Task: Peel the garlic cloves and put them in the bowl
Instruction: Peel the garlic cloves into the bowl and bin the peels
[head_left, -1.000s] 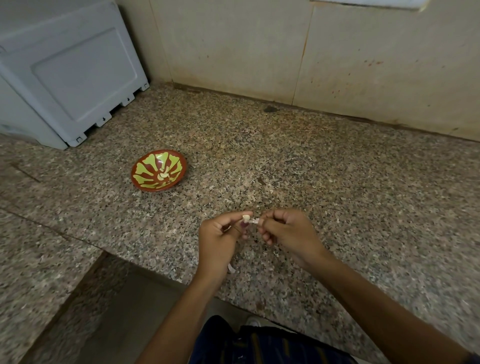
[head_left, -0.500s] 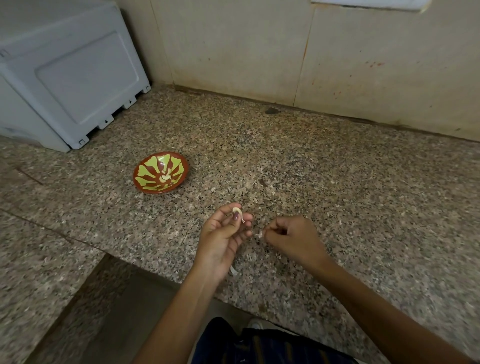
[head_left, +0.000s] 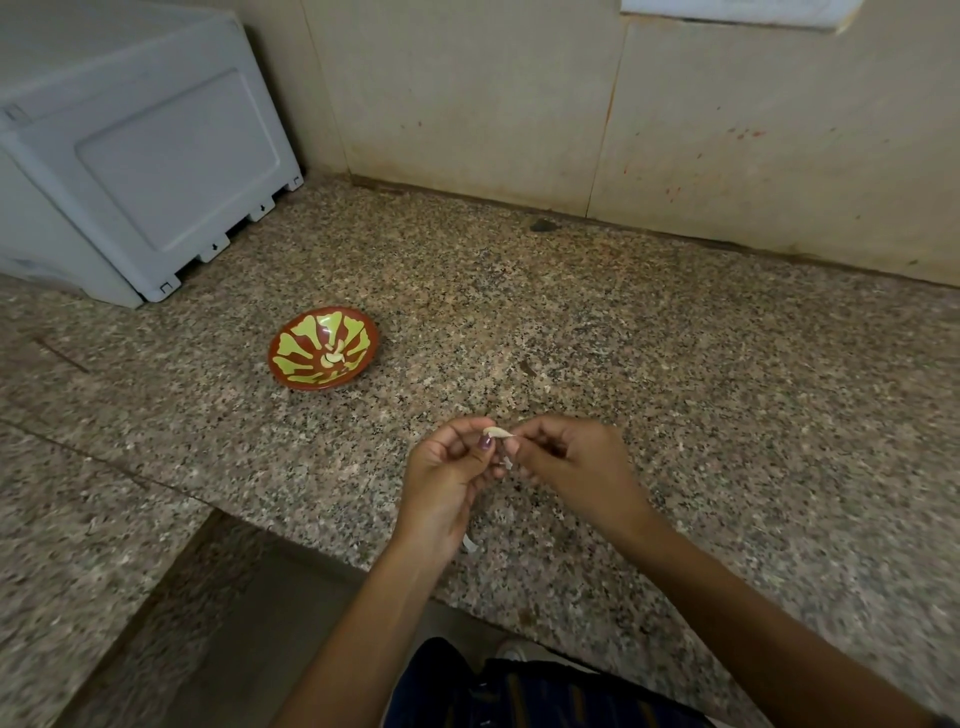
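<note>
A: Clove?
B: Small pale garlic clove (head_left: 497, 432) — held above the speckled granite counter (head_left: 675, 395), pinched between left hand (head_left: 451, 470) and right hand (head_left: 569, 462), fingers of both curled on it.
A: Bowl?
B: Red bowl with yellow-green petal pattern (head_left: 322, 347) — well off to the left, pale cloves inside. Grey plastic box (head_left: 130, 156) behind it.
</note>
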